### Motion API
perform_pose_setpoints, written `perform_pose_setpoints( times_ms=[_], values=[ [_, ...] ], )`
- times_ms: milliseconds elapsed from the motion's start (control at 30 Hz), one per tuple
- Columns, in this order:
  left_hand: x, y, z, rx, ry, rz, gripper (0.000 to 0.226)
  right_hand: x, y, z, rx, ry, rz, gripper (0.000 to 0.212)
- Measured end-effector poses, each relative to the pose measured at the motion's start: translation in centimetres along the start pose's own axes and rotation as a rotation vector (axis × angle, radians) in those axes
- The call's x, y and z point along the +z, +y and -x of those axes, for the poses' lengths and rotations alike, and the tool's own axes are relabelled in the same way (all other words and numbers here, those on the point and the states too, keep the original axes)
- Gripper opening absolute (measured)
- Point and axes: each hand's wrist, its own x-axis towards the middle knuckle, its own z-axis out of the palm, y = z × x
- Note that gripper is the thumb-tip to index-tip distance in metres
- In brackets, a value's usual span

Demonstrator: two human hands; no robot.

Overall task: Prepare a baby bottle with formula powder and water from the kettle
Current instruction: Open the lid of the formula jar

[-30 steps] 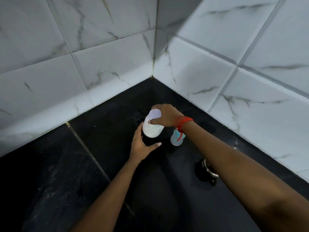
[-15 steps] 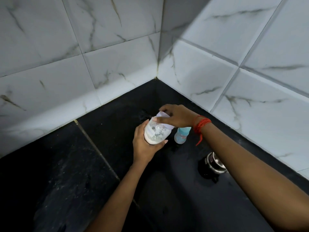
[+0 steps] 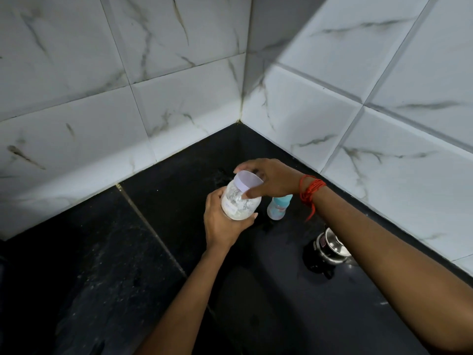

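Observation:
A clear jar of white formula powder (image 3: 239, 203) is held tilted above the black counter (image 3: 107, 265). My left hand (image 3: 222, 224) wraps around the jar's body from below. My right hand (image 3: 271, 178) grips the jar's pale lilac lid (image 3: 248, 183) from above. To the right of the jar, a baby bottle (image 3: 277, 207) with a light blue cap stands on the counter, partly behind my right wrist. A steel and black kettle (image 3: 330, 248) sits further right, half hidden by my right forearm.
White marble-look tiled walls (image 3: 179, 103) meet in a corner just behind the jar and close off the counter at the back and right. A thin seam (image 3: 151, 226) crosses the counter diagonally.
My left hand closed around the jar and lifted it off the counter, tilting it. My right hand stayed on the lid. The view shifted a little.

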Motion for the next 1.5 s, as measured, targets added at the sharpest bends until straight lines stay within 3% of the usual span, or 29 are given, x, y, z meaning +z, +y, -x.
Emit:
perform_pose_setpoints(
  times_ms=[100,233,300,433,600,700,833,933,1200,1500],
  values=[
    [0.0,0.2,0.0,0.021,0.026,0.025,0.094,-0.8,0.3,0.1,-0.067,-0.129,-0.032,0.066],
    [0.0,0.7,-0.2,0.077,0.081,-0.021,0.100,-0.7,-0.7,-0.2,0.217,0.080,0.127,0.082],
    [0.1,0.7,-0.3,0.092,0.098,-0.053,0.102,-0.6,-1.1,-0.5,0.287,0.049,0.177,0.080],
    [0.2,0.3,0.1,0.081,0.104,-0.031,0.103,-1.0,-1.0,-0.6,0.224,-0.003,0.104,0.047],
    [0.8,-1.1,-0.2,0.069,0.085,-0.074,0.100,-1.8,0.3,-0.9,0.061,-0.117,0.008,0.061],
    [1.5,-2.8,-0.3,-0.018,0.074,-0.114,0.102,-2.3,1.5,-1.8,0.021,-0.063,-0.003,0.068],
    [2.0,-5.2,-0.1,-0.144,0.006,-0.100,0.102,-2.2,3.6,-4.9,0.127,0.121,0.315,0.077],
    [2.4,-6.4,0.1,-0.185,-0.029,-0.070,0.102,-0.4,5.2,-7.8,0.228,0.092,0.439,0.081],
    [2.5,-7.6,-0.2,-0.213,-0.013,-0.006,0.105,6.4,8.6,-12.6,0.323,-0.139,0.542,0.083],
    [2.3,-8.6,-0.2,-0.172,-0.053,0.003,0.113,8.8,8.8,-12.5,0.314,-0.119,0.517,0.088]
  ],
)
